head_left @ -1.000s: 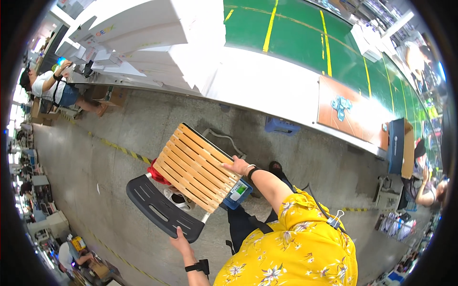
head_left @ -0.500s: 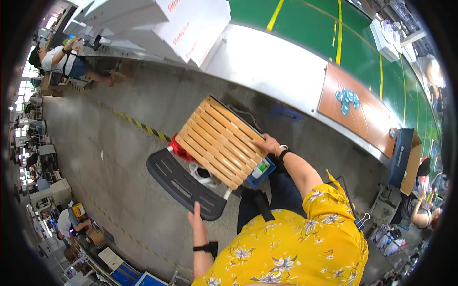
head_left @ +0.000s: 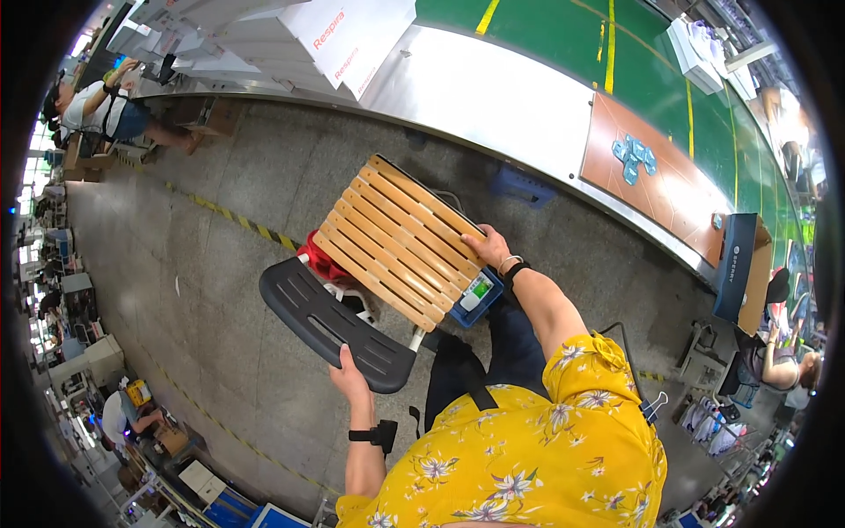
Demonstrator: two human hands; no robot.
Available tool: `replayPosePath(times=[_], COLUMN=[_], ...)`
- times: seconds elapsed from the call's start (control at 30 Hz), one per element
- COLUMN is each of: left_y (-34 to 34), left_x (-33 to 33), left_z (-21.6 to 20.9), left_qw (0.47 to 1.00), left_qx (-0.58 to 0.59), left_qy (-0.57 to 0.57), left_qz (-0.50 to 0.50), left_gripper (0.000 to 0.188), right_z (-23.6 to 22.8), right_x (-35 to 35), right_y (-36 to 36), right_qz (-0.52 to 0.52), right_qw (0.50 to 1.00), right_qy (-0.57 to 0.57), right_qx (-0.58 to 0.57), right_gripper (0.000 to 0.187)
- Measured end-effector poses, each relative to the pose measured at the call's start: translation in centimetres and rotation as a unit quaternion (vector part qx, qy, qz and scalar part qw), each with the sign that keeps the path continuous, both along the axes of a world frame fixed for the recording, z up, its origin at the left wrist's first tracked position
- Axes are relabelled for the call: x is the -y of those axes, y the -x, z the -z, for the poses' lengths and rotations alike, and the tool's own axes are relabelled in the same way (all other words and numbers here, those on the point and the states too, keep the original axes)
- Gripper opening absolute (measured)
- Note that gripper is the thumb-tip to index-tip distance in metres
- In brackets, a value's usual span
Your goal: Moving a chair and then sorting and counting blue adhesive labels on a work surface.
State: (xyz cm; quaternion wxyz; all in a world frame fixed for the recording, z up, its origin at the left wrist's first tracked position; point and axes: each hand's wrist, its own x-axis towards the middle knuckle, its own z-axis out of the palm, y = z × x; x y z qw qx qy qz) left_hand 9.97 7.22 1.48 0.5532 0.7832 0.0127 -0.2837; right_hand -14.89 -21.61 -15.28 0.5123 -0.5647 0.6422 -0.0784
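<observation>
Before me is a chair with a slatted wooden seat (head_left: 400, 242) and a curved black slotted backrest (head_left: 339, 324) on white tubing. My left hand (head_left: 349, 378) is closed on the backrest's near edge, its thumb on top and its other fingers hidden underneath. My right hand (head_left: 487, 248) grips the right edge of the seat, fingers partly out of sight. Red cloth (head_left: 326, 257) and something white show in the gap between seat and backrest. A blue bin (head_left: 478, 299) with a green and white item sits just past the seat's right corner.
A metal-edged workbench (head_left: 488, 84) crosses beyond the chair, bearing white boxes (head_left: 326, 44), a brown board (head_left: 651, 172) with teal pieces (head_left: 634, 158) and a dark blue carton (head_left: 739, 268). Other people work at far left and right. Yellow-black tape (head_left: 229, 214) marks the grey floor.
The chair and both my hands appear slightly farther up and left in the picture, as the whole view has shifted too. Both hands keep their places on the chair.
</observation>
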Motion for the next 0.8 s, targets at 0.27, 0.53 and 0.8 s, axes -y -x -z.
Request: replayPosePath(times=[0.27,0.53,0.8], left_y=[3.0,4.3,4.9], left_x=[-1.3,-3.5,-2.7], left_z=[-1.2,-0.4,-0.8], left_qw=[0.997,0.997,0.998], left_qx=[-0.021,-0.035,-0.026], left_qy=[-0.046,-0.003,-0.016], left_qz=[0.050,0.063,0.053], left_gripper=[0.036,0.037,0.041], right_z=[-1.3,-2.0,-2.6], right_x=[1.8,2.1,1.7], right_y=[0.7,0.6,0.4], right_qz=[-0.020,-0.052,-0.030], right_qw=[1.000,0.998,0.996], right_qy=[0.004,0.006,0.051], right_qx=[-0.019,-0.039,-0.065], right_gripper=[0.092,0.089,0.084])
